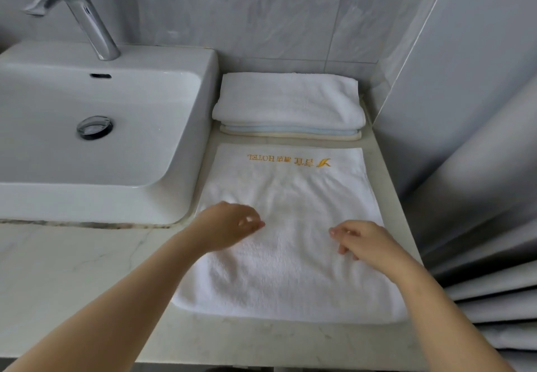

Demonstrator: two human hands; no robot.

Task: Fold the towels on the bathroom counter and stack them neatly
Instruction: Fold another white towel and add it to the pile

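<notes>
A white towel (290, 197) with gold hotel lettering near its far edge lies flat, folded into a rectangle, on the marble counter (72, 270). Behind it, against the wall, sits a stack of folded towels (287, 101): a thick white one on top, thin pale blue and cream ones beneath. My left hand (229, 223) rests over the towel's left part, fingers loosely curled and pointing right. My right hand (366, 241) hovers over its right part, fingers bent and pointing left. Neither hand grips the cloth.
A white basin (96, 200) with a chrome tap (87, 14) fills the left side, right against the towels. Grey tiled wall (261, 8) stands behind. A grey curtain (479, 226) hangs at the right, close to the counter's edge.
</notes>
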